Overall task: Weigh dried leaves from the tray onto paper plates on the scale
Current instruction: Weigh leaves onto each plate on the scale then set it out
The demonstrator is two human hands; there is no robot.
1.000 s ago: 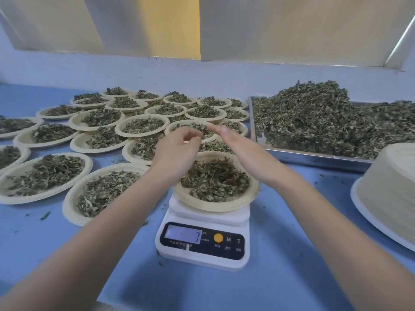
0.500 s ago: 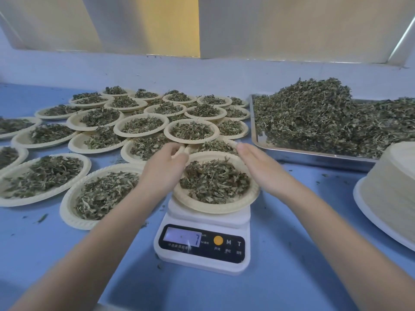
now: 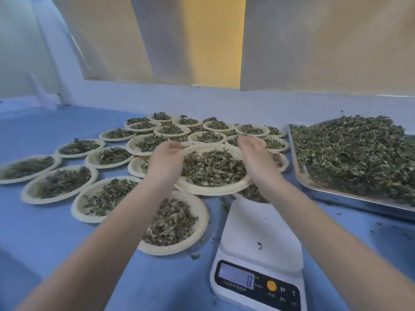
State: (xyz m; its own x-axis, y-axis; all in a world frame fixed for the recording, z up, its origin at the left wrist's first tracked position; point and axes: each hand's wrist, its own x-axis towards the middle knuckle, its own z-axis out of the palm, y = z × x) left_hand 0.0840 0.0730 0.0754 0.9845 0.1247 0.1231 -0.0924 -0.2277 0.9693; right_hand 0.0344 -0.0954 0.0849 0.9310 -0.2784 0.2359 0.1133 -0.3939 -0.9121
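Note:
A paper plate [image 3: 215, 189] heaped with dried leaves hangs in the air above the other filled plates, left of and beyond the white scale [image 3: 258, 239]. My left hand [image 3: 166, 162] grips its left rim and my right hand [image 3: 258, 160] grips its right rim. The scale's platform is bare except for a few crumbs, and its display [image 3: 237, 278] shows one digit. The metal tray [image 3: 350, 198] piled with dried leaves [image 3: 354, 151] lies at the right.
Several filled paper plates [image 3: 173, 223] cover the blue table from the left to the middle, some stacked overlapping at the back [image 3: 208, 136]. A white wall and window ledge run behind them. Loose leaf crumbs lie around the scale.
Both hands took the filled plate by its rims, lifted it off the scale and carried it left and away. The view shifted left; the stack of unused plates left the frame.

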